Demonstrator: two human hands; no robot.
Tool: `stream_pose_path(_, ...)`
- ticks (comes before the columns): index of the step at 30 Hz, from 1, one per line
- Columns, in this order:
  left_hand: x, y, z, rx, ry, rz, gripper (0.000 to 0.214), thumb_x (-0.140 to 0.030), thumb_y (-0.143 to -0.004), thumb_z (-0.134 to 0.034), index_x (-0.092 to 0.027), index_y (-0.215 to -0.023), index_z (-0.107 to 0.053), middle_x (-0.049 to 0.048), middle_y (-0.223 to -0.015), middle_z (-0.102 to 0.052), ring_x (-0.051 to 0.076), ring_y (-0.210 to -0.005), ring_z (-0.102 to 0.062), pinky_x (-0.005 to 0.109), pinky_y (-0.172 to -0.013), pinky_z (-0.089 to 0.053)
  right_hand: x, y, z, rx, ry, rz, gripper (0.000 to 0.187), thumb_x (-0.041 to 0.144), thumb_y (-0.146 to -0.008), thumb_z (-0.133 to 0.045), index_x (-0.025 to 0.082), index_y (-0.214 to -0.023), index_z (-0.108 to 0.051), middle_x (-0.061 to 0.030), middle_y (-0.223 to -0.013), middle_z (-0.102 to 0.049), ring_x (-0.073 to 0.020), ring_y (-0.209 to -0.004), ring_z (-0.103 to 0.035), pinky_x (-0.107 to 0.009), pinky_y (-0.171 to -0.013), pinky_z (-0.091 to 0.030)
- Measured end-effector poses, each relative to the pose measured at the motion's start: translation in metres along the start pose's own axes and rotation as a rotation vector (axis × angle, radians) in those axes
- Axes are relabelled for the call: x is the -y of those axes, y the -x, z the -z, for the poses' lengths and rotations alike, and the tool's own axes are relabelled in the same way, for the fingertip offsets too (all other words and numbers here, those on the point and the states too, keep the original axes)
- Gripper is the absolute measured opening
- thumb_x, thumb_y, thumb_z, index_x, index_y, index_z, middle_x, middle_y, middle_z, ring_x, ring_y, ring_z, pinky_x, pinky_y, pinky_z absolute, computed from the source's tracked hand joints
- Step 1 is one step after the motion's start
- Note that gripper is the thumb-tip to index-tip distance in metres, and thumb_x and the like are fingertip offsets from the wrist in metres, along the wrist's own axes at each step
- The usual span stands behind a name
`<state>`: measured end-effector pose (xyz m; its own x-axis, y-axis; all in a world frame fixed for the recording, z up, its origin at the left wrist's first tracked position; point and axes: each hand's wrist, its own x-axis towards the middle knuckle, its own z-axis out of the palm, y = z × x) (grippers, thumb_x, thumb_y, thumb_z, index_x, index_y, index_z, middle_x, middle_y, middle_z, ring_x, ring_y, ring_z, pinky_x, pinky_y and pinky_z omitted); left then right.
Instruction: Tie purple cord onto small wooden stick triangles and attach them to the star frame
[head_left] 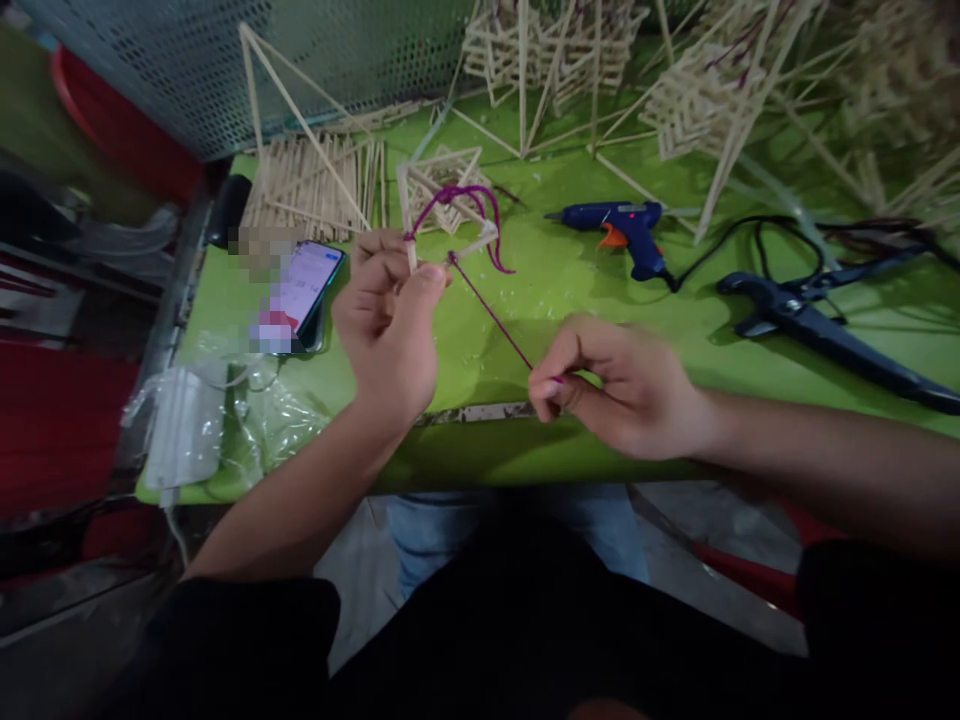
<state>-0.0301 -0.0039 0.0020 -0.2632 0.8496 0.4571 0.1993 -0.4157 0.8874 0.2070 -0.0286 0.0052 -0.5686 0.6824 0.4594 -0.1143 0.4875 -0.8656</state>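
My left hand (390,320) is closed around a small frame of pale sticks (448,205), held upright above the green table (570,290). A purple string (487,310) loops over the frame's top and runs taut down to my right hand (607,385), which pinches its end between thumb and fingers. Both hands hover near the table's front edge.
A blue glue gun (622,228) lies behind my right hand with its black cord trailing right. Dark pliers (825,325) lie at the right. A lit phone (304,292) and plastic bags (217,410) sit at the left. Stick frames and bundles (315,185) crowd the back.
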Motion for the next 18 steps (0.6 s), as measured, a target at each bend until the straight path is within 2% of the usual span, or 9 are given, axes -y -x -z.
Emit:
stream_pose_path(1,0.001,0.002,-0.002,-0.019,0.015,-0.014,0.040,-0.044,-0.103,-0.078,-0.025,-0.078,-0.052,0.0068,-0.109,-0.062,0.026,-0.115,-0.063,0.045,-0.105,-0.060,-0.002,-0.001,0.000,0.014,-0.044,-0.062,0.018,0.014,-0.112,-0.069,0.024,-0.100,-0.061,0.0035,-0.075,-0.075,-0.0108,-0.062,-0.071,-0.021,-0.060,-0.057)
stream_pose_path(4,0.002,0.006,-0.005,0.054,0.021,0.004,0.042,-0.047,-0.106,-0.076,-0.026,-0.079,-0.052,0.0061,-0.101,-0.062,0.025,-0.112,-0.064,0.043,-0.104,-0.060,-0.010,-0.005,0.001,0.049,-0.094,-0.227,0.017,0.015,-0.108,-0.069,0.024,-0.097,-0.060,0.0034,-0.071,-0.074,-0.0124,-0.060,-0.068,-0.024,-0.058,-0.055)
stream_pose_path(9,0.000,0.012,-0.009,0.132,0.063,0.084,0.046,-0.052,-0.106,-0.076,-0.025,-0.078,-0.051,0.0061,-0.099,-0.063,0.024,-0.107,-0.064,0.041,-0.102,-0.063,-0.017,-0.012,0.003,0.073,0.059,-0.407,0.012,0.016,-0.102,-0.068,0.023,-0.095,-0.063,0.0016,-0.072,-0.076,-0.0144,-0.059,-0.066,-0.027,-0.059,-0.052)
stream_pose_path(11,0.000,0.015,-0.012,0.163,0.142,0.126,0.045,-0.049,-0.103,-0.080,-0.024,-0.077,-0.052,0.0055,-0.101,-0.062,0.022,-0.102,-0.064,0.040,-0.099,-0.064,-0.019,-0.014,0.005,0.076,0.101,-0.423,0.010,0.017,-0.102,-0.068,0.022,-0.094,-0.066,0.0008,-0.072,-0.077,-0.0147,-0.059,-0.065,-0.029,-0.060,-0.051)
stream_pose_path(14,-0.001,0.018,-0.017,0.219,0.273,0.205,0.041,-0.044,-0.096,-0.084,-0.023,-0.077,-0.055,0.0044,-0.106,-0.062,0.018,-0.091,-0.061,0.038,-0.091,-0.066,-0.025,-0.017,0.007,0.025,0.177,-0.365,0.013,0.018,-0.101,-0.068,0.021,-0.089,-0.069,-0.0006,-0.074,-0.076,-0.0155,-0.062,-0.065,-0.031,-0.064,-0.050)
stream_pose_path(18,-0.001,0.020,-0.018,0.319,0.303,0.251,0.034,-0.040,-0.095,-0.084,-0.024,-0.076,-0.060,0.0036,-0.098,-0.059,0.017,-0.086,-0.061,0.039,-0.090,-0.065,-0.034,-0.017,0.011,-0.039,0.344,-0.307,0.019,0.020,-0.104,-0.065,0.020,-0.086,-0.073,-0.0021,-0.075,-0.075,-0.0164,-0.065,-0.063,-0.033,-0.068,-0.047)
